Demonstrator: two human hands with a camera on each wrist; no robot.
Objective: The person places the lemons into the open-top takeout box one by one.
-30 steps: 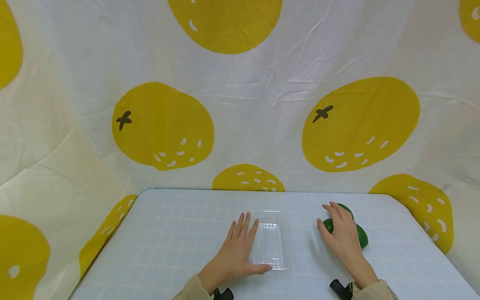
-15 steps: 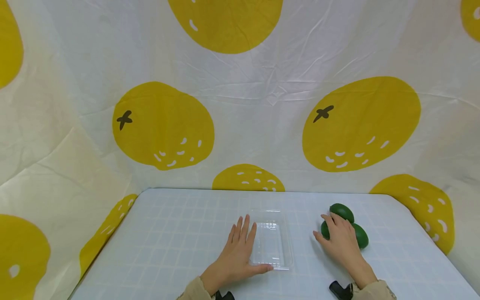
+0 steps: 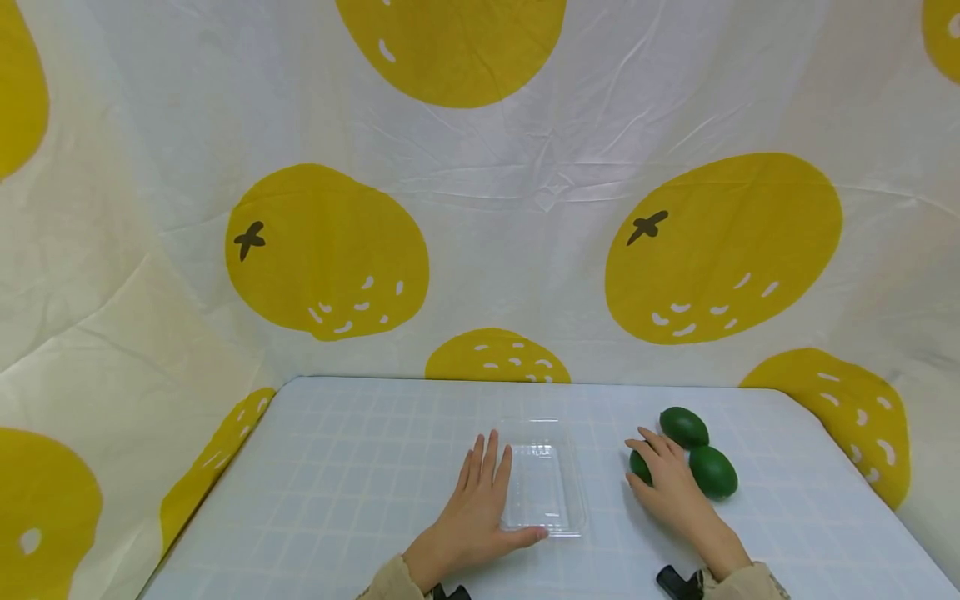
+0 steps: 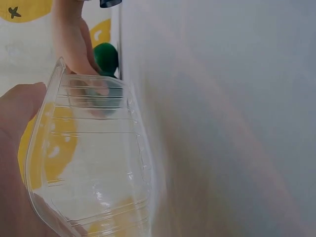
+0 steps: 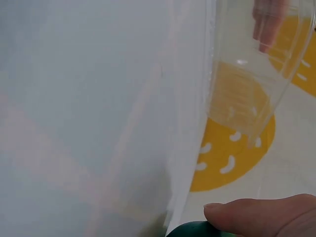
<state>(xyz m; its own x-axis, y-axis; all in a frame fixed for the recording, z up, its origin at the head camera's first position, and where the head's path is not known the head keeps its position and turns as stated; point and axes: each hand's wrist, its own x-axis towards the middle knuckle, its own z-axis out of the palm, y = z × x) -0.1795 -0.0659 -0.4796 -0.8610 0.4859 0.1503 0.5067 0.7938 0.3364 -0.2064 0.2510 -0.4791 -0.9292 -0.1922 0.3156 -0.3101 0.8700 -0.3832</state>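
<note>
A clear plastic container [image 3: 579, 500] sits on the table, its open side up. Along its left side lies my left hand [image 3: 468, 512], fingers straight and spread, thumb at the near rim. In the left wrist view the thumb [image 4: 22, 106] shows beside the container wall [image 4: 30, 163]. My right hand [image 3: 672, 490] grips a dark green lime [image 3: 640, 467], mostly covered by the fingers. The right wrist view shows only the lime's top [image 5: 195, 230] under the thumb [image 5: 261, 217]. Two more limes rest behind and right of that hand, one farther back [image 3: 684, 427], one nearer [image 3: 715, 473].
A pale checked cloth [image 3: 337, 483] covers the table. Behind it and at the left hangs a white curtain [image 3: 517, 250] printed with yellow fruit. Dark wrist mounts [image 3: 678, 582] stick out by the sleeves [image 3: 742, 582].
My right hand has moved left with one lime, away from the other two, which are now more fully visible. The left hand and container have hardly moved.
</note>
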